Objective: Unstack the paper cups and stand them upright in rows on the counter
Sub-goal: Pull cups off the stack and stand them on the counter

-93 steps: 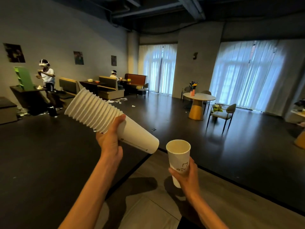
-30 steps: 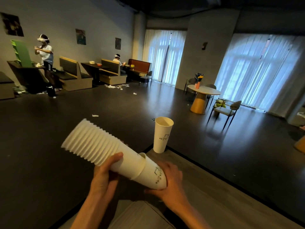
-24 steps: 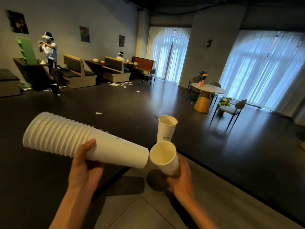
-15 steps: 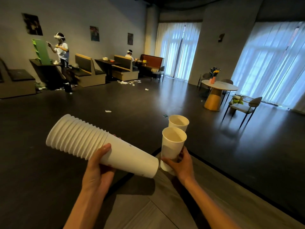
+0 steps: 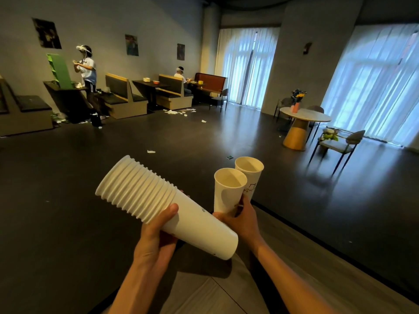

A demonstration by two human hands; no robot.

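At surface [image 5: 294, 257] corner: one cup [image 5: 250, 175] stands, my right hand [image 5: 238, 219] grips second cup [image 5: 227, 191] beside it; left hand [image 5: 156, 239] holds thick stack [image 5: 158, 202], most remaining.

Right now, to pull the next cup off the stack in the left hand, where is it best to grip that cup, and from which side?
Grip the outermost cup around its smooth wall near the closed base, coming from the right with the right hand. The stack lies tilted, base toward lower right and rims toward upper left, while the left hand already holds the middle.
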